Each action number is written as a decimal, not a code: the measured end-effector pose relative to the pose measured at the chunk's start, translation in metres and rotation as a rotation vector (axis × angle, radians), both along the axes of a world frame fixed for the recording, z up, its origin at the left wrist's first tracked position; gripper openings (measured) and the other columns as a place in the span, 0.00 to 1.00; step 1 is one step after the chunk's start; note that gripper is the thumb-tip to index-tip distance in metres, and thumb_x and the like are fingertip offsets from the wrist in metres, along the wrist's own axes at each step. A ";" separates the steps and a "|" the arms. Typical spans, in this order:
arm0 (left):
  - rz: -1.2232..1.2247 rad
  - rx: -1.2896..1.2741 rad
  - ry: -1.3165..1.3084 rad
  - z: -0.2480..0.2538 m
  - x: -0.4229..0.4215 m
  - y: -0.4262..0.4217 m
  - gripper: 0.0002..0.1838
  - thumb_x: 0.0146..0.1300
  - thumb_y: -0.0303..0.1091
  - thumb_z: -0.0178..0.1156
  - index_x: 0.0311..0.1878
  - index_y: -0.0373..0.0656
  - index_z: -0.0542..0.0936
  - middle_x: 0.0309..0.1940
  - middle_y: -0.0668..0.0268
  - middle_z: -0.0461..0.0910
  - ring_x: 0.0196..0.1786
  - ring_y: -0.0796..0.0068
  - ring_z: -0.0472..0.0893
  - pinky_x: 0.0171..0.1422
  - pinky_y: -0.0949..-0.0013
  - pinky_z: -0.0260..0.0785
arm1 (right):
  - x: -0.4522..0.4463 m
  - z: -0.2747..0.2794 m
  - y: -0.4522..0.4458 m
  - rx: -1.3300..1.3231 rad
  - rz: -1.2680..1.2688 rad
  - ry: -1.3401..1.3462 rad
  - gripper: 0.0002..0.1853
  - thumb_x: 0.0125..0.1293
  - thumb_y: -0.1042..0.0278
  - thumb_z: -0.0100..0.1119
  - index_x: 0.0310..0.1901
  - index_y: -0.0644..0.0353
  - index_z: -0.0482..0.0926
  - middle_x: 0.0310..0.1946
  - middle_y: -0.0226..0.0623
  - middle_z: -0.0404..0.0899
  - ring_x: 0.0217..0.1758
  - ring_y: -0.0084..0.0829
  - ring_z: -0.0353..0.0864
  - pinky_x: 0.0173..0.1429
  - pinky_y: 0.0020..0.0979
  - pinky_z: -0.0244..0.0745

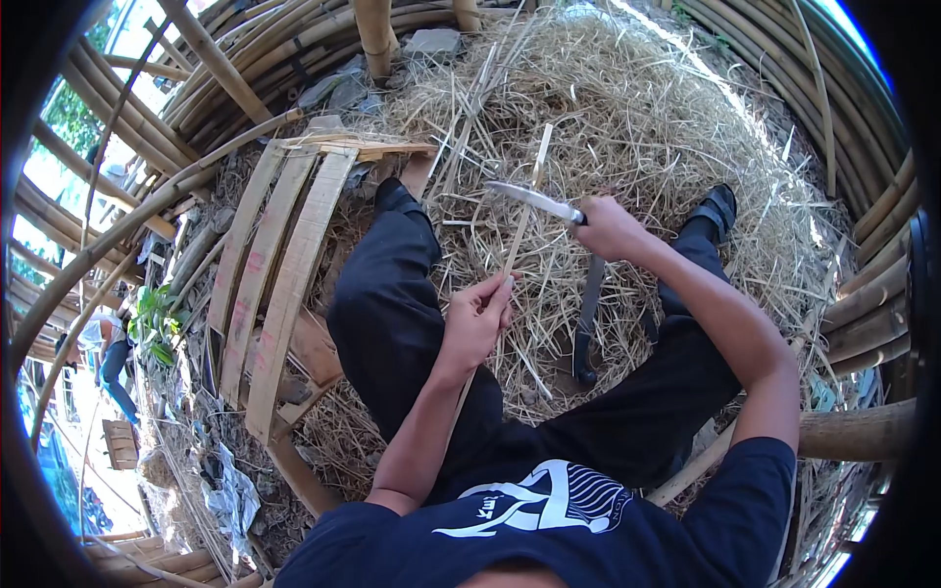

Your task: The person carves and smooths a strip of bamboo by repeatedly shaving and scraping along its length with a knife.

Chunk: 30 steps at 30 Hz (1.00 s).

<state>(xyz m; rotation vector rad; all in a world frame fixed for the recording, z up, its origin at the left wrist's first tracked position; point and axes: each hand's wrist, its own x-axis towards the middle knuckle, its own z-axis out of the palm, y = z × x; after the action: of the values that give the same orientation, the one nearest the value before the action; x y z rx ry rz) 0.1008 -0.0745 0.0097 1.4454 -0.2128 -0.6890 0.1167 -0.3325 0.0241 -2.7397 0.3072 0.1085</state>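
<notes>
Between my knees, my left hand [477,318] is closed around a thin bamboo strip [523,221], which points away from me and runs back along my forearm. My right hand [610,228] grips the dark handle of a knife [534,199]. Its blade points left and lies across the strip, beyond my left hand; whether the edge touches it I cannot tell. Below my right hand, a second long dark blade with a curved handle [587,323] rests on the shavings between my legs.
Bamboo shavings [608,108] cover the ground around my feet. A slatted wooden crate [284,265] stands at my left. Bamboo poles [225,69] are stacked at the back left, and more [823,88] lie along the right. A person [108,358] is far off at left.
</notes>
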 end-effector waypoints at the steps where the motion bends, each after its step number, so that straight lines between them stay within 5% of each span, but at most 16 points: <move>1: 0.006 0.001 0.009 -0.001 -0.001 0.000 0.13 0.72 0.33 0.52 0.54 0.38 0.79 0.17 0.78 0.67 0.19 0.93 0.62 0.22 0.82 0.51 | -0.003 0.007 0.005 0.110 0.002 0.089 0.16 0.56 0.63 0.58 0.29 0.72 0.80 0.25 0.55 0.80 0.31 0.48 0.83 0.40 0.44 0.76; 4: -0.021 0.023 -0.035 -0.005 -0.001 -0.001 0.12 0.73 0.34 0.51 0.55 0.43 0.78 0.16 0.79 0.65 0.13 0.93 0.59 0.16 0.82 0.48 | 0.001 0.002 -0.006 0.364 -0.023 0.261 0.21 0.55 0.57 0.64 0.30 0.74 0.79 0.24 0.51 0.79 0.28 0.41 0.80 0.36 0.39 0.72; 11: -0.050 -0.005 -0.094 -0.015 -0.002 -0.006 0.13 0.73 0.33 0.51 0.55 0.41 0.78 0.17 0.79 0.65 0.15 0.93 0.58 0.18 0.82 0.48 | 0.005 0.011 -0.015 -0.096 -0.038 0.088 0.13 0.50 0.67 0.53 0.26 0.71 0.81 0.26 0.58 0.80 0.34 0.53 0.83 0.43 0.47 0.77; 20: 0.014 0.042 -0.126 -0.010 -0.001 0.001 0.13 0.72 0.36 0.53 0.54 0.42 0.80 0.17 0.80 0.66 0.16 0.94 0.59 0.18 0.82 0.48 | 0.013 0.000 -0.019 -0.393 0.036 -0.391 0.09 0.53 0.72 0.50 0.18 0.60 0.77 0.18 0.48 0.79 0.23 0.42 0.84 0.34 0.45 0.77; 30: -0.006 0.033 -0.110 -0.011 -0.004 0.000 0.13 0.73 0.35 0.52 0.55 0.42 0.79 0.17 0.79 0.65 0.18 0.93 0.60 0.20 0.83 0.49 | 0.015 0.009 -0.021 0.356 -0.004 0.399 0.19 0.53 0.59 0.58 0.28 0.73 0.80 0.28 0.58 0.80 0.33 0.52 0.82 0.42 0.44 0.76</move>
<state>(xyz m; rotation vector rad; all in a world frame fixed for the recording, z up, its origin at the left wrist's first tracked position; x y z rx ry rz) 0.0969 -0.0747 -0.0010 1.5158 -0.2926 -0.6214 0.1321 -0.3535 0.0330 -2.3469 0.3609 0.6487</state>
